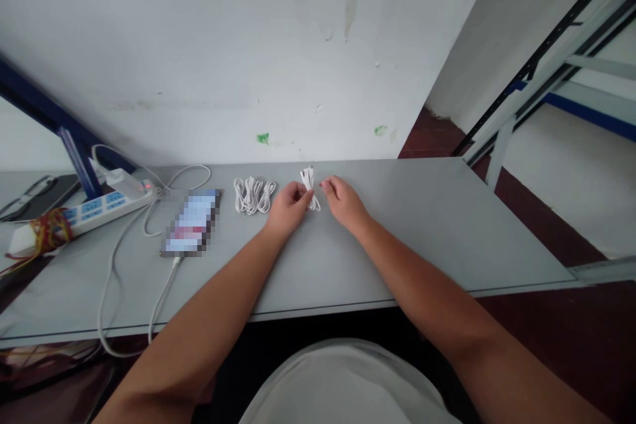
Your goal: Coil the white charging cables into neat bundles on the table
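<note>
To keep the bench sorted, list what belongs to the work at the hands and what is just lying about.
Work at hand: small white cable bundle, left hand, right hand, coiled white cables.
Lying about: blurred phone, power strip, rubber bands.

Power strip (pixel 106 212) leftmost on table (pixel 437 232), apparently a phone (pixel 191 222) next, coiled cables (pixel 254 195) rightward

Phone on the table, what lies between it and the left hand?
In the head view, a bundled white cable lies between the phone and the left hand, on the gray table.
</note>
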Available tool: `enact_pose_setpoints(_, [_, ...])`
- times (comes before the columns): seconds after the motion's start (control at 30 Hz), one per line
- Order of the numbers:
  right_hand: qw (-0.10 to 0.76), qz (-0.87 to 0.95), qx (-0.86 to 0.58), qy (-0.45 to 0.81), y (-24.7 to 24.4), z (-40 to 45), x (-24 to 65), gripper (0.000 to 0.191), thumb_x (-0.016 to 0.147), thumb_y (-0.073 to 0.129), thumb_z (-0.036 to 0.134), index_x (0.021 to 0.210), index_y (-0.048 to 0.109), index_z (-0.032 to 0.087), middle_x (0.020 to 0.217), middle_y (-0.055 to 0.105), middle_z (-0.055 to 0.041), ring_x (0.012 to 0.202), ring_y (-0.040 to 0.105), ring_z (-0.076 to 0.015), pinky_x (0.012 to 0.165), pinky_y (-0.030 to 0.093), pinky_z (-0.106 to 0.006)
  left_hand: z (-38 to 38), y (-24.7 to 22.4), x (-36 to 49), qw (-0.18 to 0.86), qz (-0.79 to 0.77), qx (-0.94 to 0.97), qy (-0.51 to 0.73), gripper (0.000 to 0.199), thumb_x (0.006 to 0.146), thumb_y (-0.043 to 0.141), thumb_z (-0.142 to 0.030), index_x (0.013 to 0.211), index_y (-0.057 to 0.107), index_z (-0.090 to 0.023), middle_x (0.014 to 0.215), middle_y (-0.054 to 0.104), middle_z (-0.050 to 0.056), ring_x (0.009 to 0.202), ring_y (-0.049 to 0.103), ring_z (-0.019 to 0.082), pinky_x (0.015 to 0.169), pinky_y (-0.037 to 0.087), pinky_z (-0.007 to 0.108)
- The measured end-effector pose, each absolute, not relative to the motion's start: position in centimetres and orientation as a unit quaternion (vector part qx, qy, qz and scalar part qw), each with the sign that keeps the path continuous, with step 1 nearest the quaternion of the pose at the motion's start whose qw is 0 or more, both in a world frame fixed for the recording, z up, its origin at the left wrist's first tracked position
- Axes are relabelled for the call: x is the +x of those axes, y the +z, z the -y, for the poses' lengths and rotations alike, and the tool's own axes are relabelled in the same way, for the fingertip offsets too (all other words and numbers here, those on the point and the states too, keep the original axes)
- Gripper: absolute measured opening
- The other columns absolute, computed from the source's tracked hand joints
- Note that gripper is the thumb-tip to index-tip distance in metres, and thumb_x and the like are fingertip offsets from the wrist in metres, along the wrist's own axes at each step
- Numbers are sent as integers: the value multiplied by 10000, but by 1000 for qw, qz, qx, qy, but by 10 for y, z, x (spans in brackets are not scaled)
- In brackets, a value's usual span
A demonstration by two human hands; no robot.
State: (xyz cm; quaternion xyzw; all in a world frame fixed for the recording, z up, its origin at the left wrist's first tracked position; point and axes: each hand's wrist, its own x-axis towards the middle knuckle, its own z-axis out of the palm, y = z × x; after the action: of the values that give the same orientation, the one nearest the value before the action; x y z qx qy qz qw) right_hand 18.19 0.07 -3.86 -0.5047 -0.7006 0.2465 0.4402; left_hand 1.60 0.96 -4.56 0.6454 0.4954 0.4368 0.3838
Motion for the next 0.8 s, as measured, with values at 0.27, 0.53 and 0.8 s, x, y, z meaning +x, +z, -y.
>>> enact_pose_setpoints(0.27, [437, 695, -510, 255, -45, -2, 174, 200, 867, 572, 381, 826, 616, 190, 837, 598, -34, 766, 537, -153, 734, 431, -281, 1, -34, 20, 227, -530, 744, 337, 166, 834, 560, -347, 793, 583, -188, 672, 594, 0, 597, 506, 135, 563, 346, 258])
enact_pose_setpoints(0.53, [439, 678, -537, 242, -40, -7, 184, 233, 871, 556, 393, 825, 637, 180, 861, 623, -57, 787, 584, -158, 753, 452, -285, -1, -38, 20, 256, -475, 769, 343, 246, 859, 547, -387, 962, 640, -183, 789, 636, 25, 651, 542, 139, 624, 411, 267])
enact_pose_setpoints(0.8, [284, 616, -731, 80, -25, -16, 239, 286, 842, 547, 405, 656, 604, 196, 664, 643, -98, 635, 585, -209, 583, 371, -307, -14, -27, -12, 94, -569, 750, 324, 183, 832, 533, -291, 910, 663, -188, 935, 621, 98, 844, 572, 236, 804, 440, 373])
